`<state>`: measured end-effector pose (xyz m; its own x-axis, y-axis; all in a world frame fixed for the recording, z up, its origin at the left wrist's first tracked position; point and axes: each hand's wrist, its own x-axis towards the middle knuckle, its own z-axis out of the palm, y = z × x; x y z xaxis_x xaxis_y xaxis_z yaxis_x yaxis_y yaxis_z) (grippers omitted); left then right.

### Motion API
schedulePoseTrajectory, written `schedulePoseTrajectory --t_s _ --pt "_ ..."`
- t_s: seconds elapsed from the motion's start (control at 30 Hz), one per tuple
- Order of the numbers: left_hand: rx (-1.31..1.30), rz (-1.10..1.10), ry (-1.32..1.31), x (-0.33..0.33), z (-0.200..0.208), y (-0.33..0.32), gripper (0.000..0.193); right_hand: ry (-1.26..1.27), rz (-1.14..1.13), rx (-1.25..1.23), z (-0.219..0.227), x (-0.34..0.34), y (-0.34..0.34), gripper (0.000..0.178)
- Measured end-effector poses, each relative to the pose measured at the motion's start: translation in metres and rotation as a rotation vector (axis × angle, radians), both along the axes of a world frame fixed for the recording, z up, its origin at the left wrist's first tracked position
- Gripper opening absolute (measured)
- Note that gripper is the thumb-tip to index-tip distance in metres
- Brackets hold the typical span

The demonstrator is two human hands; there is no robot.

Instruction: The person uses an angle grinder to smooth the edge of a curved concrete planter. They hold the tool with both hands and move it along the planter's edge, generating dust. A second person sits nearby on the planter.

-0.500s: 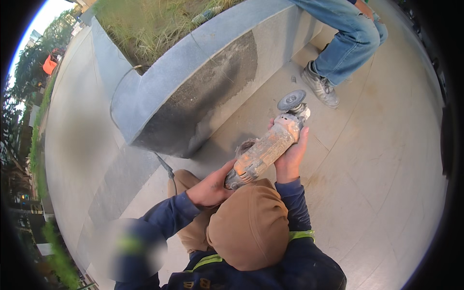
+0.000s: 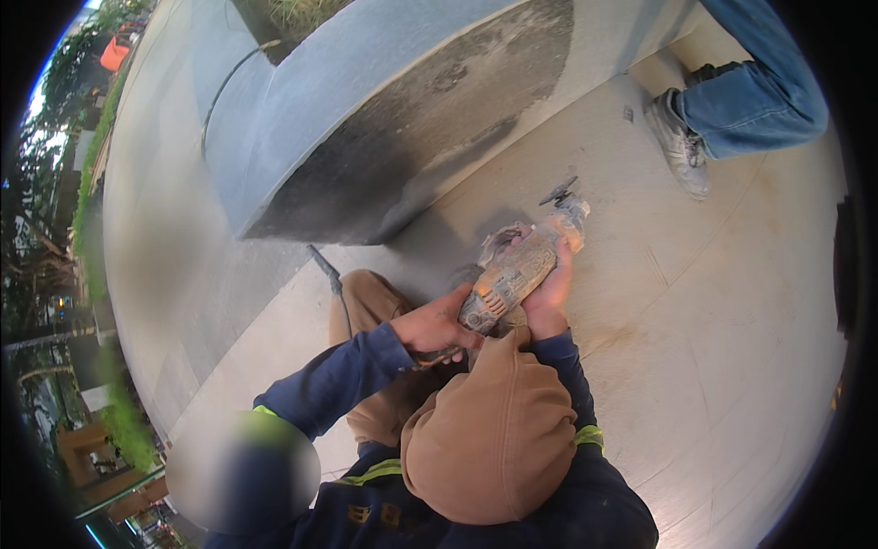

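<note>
An angle grinder (image 2: 514, 279), orange and caked in grey dust, is held at a slant in front of me. My left hand (image 2: 439, 322) is closed round its rear end, near the cord. My right hand (image 2: 551, 291) wraps the body from the right, close to the gear head. The disc (image 2: 559, 190) at the far end shows nearly edge-on, apart from the wall and floor. A dusty, shaggy bundle (image 2: 503, 240) sits along the grinder's left side; its kind is unclear. Brown cloth (image 2: 489, 430) rises just below my hands.
A curved concrete planter wall (image 2: 402, 137), with a dark patch on its side, stands ahead to the left. At the right back are a person's jeans (image 2: 759, 110) and grey shoe (image 2: 679, 146). A cable (image 2: 325, 267) lies by my left knee. Pale paving (image 2: 695, 366) surrounds me.
The grinder has turned, so its disc went from facing up to nearly edge-on. My left hand has shifted at its rear end. The view has moved, and wall and person's leg appear displaced.
</note>
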<state>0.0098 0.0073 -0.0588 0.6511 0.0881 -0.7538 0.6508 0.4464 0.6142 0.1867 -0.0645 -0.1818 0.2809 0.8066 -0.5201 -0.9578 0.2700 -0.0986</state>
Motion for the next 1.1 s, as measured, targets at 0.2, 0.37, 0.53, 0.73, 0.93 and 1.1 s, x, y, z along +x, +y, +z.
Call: schedulePoseTrajectory --t_s 0.2,0.37,0.53,0.73,0.93,1.1 --pt "1.146 -0.397 0.003 -0.015 -0.021 -0.025 0.064 -0.154 -0.065 -0.36 0.002 -0.001 -0.001 0.057" --pt "1.175 -0.318 0.17 -0.011 -0.032 -0.045 0.057 -0.337 -0.134 -0.364 -0.008 0.004 -0.007 0.044" --pt "1.14 -0.223 0.117 -0.026 -0.037 -0.049 0.053 -0.583 -0.211 -0.382 0.028 -0.007 -0.004 0.034" --pt "1.205 -0.136 -0.053 -0.024 0.007 -0.033 0.055 -0.744 -0.321 -0.238 0.1 -0.002 0.009 0.041" --pt "1.382 -0.014 -0.254 -0.001 0.095 -0.017 0.057 -0.873 -0.31 0.076 0.217 0.038 0.014 0.043" --pt "1.494 0.186 -0.35 0.009 0.137 -0.019 0.052 -0.943 -0.371 0.255 0.302 0.03 0.031 0.041"
